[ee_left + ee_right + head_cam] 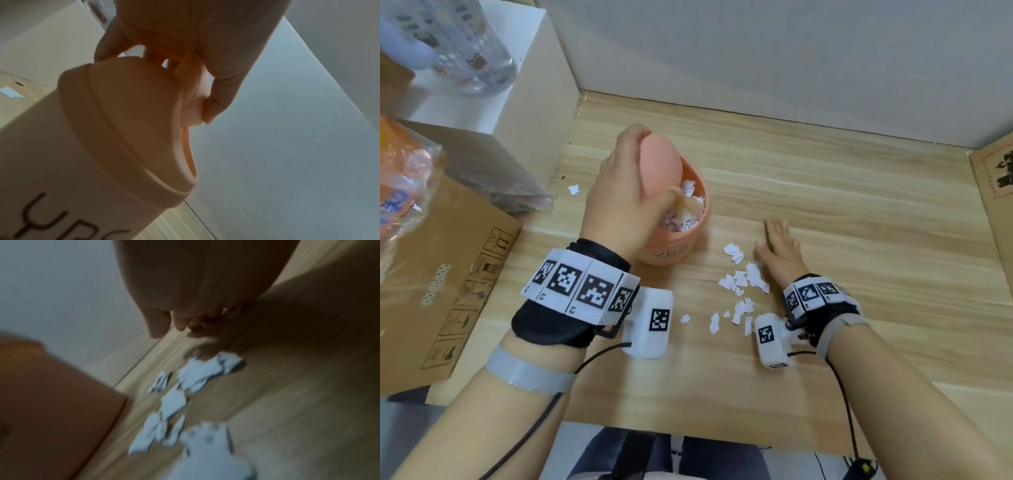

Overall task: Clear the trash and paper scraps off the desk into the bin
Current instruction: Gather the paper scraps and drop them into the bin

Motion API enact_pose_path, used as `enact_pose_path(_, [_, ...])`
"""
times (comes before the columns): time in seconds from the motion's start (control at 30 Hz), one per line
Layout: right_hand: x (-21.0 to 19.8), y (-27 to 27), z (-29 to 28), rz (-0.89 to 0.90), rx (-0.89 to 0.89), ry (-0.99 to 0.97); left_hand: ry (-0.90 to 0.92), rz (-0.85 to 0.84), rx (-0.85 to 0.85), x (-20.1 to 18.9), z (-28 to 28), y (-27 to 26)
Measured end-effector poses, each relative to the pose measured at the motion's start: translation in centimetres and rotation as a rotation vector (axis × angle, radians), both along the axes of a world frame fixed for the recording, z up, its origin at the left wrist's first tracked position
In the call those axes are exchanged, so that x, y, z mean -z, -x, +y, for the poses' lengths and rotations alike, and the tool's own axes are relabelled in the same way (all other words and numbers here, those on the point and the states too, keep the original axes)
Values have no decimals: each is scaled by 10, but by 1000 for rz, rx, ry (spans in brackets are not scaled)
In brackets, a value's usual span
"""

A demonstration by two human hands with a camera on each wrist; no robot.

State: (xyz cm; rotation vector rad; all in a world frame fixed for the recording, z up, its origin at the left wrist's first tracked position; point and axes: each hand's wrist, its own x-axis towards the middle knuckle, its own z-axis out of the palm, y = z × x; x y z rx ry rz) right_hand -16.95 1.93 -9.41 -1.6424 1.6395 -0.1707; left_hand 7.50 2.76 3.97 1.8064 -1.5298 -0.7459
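Note:
A small peach desk bin (671, 251) stands mid-desk with torn paper inside. My left hand (619, 198) holds its swing lid (662, 168) tipped open; in the left wrist view the fingers (218, 100) pinch the lid (191, 91) above the bin body (82, 146). Several white paper scraps (739, 284) lie on the wooden desk (859, 240) to the right of the bin. My right hand (780, 250) lies flat on the desk with straight fingers, touching the right side of the scraps. The right wrist view is blurred and shows the scraps (195, 378) and the bin (51, 394).
One stray scrap (573, 189) lies left of the bin. A white box (517, 85) with a clear bottle (472, 51) on it stands at the back left, cardboard boxes (448, 274) at the left. Another cardboard box (996, 192) borders the right. A wall (791, 51) closes the back.

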Motion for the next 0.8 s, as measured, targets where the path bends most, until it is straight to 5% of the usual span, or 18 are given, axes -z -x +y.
enact_pose_path(0.13, [-6,-23,4,2,-471,-38,-1,5,-6,-1,0,1])
enact_pose_path(0.27, [-15,-10,25,-40,-697,-171,-2,13,-16,-3,0,3])
enact_pose_path(0.33, [-24,0,35,-142,-571,-222,-1,18,-23,-3,0,4])
enact_pose_path(0.4, [-29,11,40,-221,-262,-78,-4,24,-42,-3,0,5])
enact_pose_path(0.5, [-24,27,39,-131,83,72,-7,7,-66,-3,0,5])
enact_pose_path(0.6, [-11,29,42,-48,-32,-72,-2,-4,-65,-3,1,6])
enact_pose_path(0.7, [-5,16,62,-185,-242,-87,-12,0,-66,-2,1,6])
enact_pose_path(0.8, [-3,12,84,-342,-211,-79,-19,8,-78,-3,1,7])
